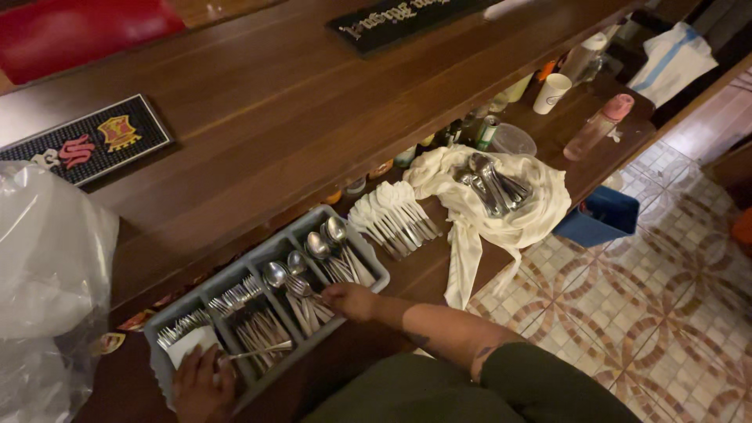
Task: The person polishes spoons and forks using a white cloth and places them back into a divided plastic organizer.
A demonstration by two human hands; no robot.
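Your left hand (200,385) is closed around a fork (258,352) and a white cloth, held over the grey cutlery tray (376,270) at its near end. Your right hand (348,300) pinches spoons (301,294) in a middle compartment (forks fill the nearer ones). Beyond, more cutlery lies heaped on a cream towel (540,211).

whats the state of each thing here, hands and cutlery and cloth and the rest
left hand: on the near corner of the tray, pinching a fork handle
right hand: in the tray among the spoons
grey cutlery tray: compartments filled with forks and spoons
fork: lying across a divider
loose forks: fanned on a folded white cloth
white cloth: crumpled, cutlery piled on it
pink-capped bottle: upright, capped
paper cup: upright
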